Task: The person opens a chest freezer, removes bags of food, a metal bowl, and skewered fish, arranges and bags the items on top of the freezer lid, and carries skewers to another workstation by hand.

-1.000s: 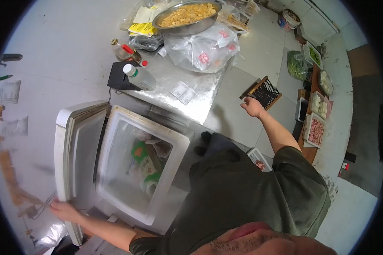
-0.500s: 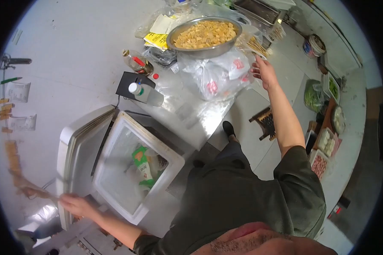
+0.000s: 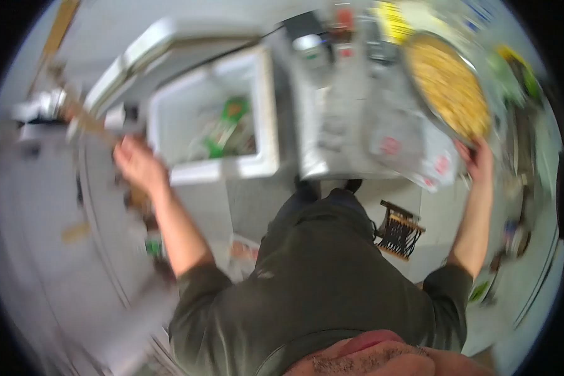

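My left hand (image 3: 141, 165) is raised to the left of the open chest freezer, its fingers curled. A blurred brown strip (image 3: 84, 113) runs up and left from those fingers; I cannot make out what it is. My right hand (image 3: 479, 160) is closed at the near rim of a metal bowl (image 3: 420, 91). Many small yellow-brown pieces (image 3: 452, 84) fill the bowl. Beside it lies a clear plastic bag (image 3: 401, 128) with red marks. The freezer (image 3: 268, 113) has its lid (image 3: 128, 53) up, and a green and white packet (image 3: 229, 128) lies inside.
On the metal table (image 3: 316, 119) stand a white-capped bottle (image 3: 313, 53) and a black box (image 3: 302, 25). A yellow printed packet (image 3: 391, 22) lies behind the bag. Below the table edge is a small stool (image 3: 399, 232) with dark woven cords.
The view has swung left and is blurred. My left hand has come away from the freezer lid. My right hand, open before beside the bag, has closed at the bowl's rim.
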`<action>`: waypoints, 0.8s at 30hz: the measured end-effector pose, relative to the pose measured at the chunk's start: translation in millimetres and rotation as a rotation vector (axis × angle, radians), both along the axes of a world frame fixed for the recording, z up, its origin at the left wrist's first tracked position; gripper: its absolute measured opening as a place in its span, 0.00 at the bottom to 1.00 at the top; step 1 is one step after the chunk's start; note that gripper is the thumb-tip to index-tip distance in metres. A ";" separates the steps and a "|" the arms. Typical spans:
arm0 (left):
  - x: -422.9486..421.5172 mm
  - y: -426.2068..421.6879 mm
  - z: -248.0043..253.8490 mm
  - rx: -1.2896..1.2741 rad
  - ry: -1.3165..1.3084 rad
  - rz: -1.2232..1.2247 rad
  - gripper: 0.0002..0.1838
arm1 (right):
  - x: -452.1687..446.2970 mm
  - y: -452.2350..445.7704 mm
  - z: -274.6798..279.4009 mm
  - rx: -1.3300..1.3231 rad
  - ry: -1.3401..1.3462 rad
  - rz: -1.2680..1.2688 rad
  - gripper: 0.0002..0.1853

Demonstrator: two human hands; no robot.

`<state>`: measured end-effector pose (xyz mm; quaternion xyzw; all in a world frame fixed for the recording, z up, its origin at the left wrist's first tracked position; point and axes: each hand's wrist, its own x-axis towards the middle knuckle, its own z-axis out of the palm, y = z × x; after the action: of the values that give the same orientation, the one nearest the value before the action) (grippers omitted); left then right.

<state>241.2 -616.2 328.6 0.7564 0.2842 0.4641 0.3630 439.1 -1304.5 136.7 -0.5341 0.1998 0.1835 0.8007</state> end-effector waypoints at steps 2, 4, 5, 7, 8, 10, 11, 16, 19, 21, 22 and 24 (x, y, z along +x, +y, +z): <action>-25.6 5.0 0.4 -0.093 -0.103 0.028 0.12 | 2.9 -42.7 -34.4 -0.037 0.076 -0.123 0.23; -48.1 30.5 -14.1 -0.074 -0.106 0.062 0.12 | -10.1 -38.4 -8.5 -0.120 0.079 -0.131 0.20; -60.4 45.8 -22.8 -0.081 -0.105 0.102 0.11 | -12.3 -39.2 -2.8 -0.216 0.183 -0.204 0.21; -104.2 77.7 -43.5 -0.106 -0.116 0.163 0.10 | -51.7 -0.3 37.2 -0.247 0.074 -0.251 0.17; -120.7 94.9 -51.1 -0.109 -0.131 0.199 0.11 | -72.1 23.9 63.5 -0.347 0.054 -0.293 0.19; -161.4 131.9 -55.3 -0.126 -0.127 0.259 0.12 | -115.5 80.4 118.3 -0.531 -0.026 -0.332 0.20; -152.3 146.1 -77.5 -0.134 -0.096 0.300 0.12 | -104.6 97.1 120.9 -0.721 0.054 -0.342 0.21; -256.0 244.0 -137.5 -0.267 -0.088 0.565 0.10 | -171.7 229.2 175.8 -0.857 0.049 -0.115 0.23; -314.6 287.3 -148.6 -0.319 0.026 0.646 0.11 | -195.5 356.1 202.1 -0.694 0.098 -0.014 0.29; -370.5 300.6 -156.6 -0.324 0.031 0.761 0.12 | -170.8 379.3 170.6 -0.722 0.177 0.178 0.32; -392.9 304.9 -158.5 -0.327 0.028 0.803 0.12 | -145.6 389.0 144.8 -0.651 0.239 0.224 0.31; -439.7 309.9 -164.2 -0.322 0.014 0.876 0.12 | -113.0 461.4 101.5 -0.464 0.306 0.350 0.30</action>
<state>-198.6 -306.3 164.4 0.5021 0.6477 0.5187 0.2436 326.2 -843.1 238.2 -0.6949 0.2595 0.3461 0.5744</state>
